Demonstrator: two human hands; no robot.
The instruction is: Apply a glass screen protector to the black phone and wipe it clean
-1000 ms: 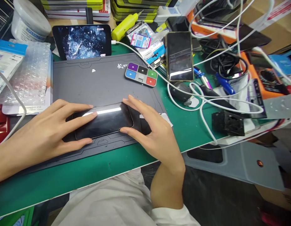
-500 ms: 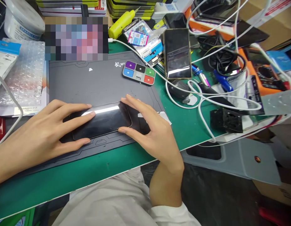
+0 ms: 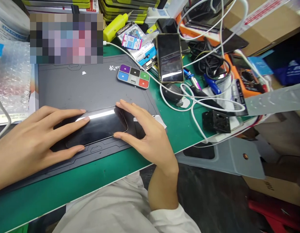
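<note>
A black, glass-faced smartphone (image 3: 98, 129) lies flat on the near part of the dark-grey printed mat (image 3: 67, 87), on the green-topped bench (image 3: 111, 165). Both hands rest at it. The left hand (image 3: 35, 136), palm down, has its fingers spread, two reaching over the phone's left end and the thumb along its near side. The right hand (image 3: 147, 132) arches over the right end, wrist bent, thumb and fingers parted across the phone's width; whether they pinch it, I cannot tell. Beyond the mat's far left corner stands a white plastic tub (image 3: 9, 22), contents hidden. Left of the mat, reddish print shows through a clear bubble-wrap sleeve (image 3: 16, 68). A slim yellow needle-tipped bottle (image 3: 116, 27) lies past the mat's far edge.
</note>
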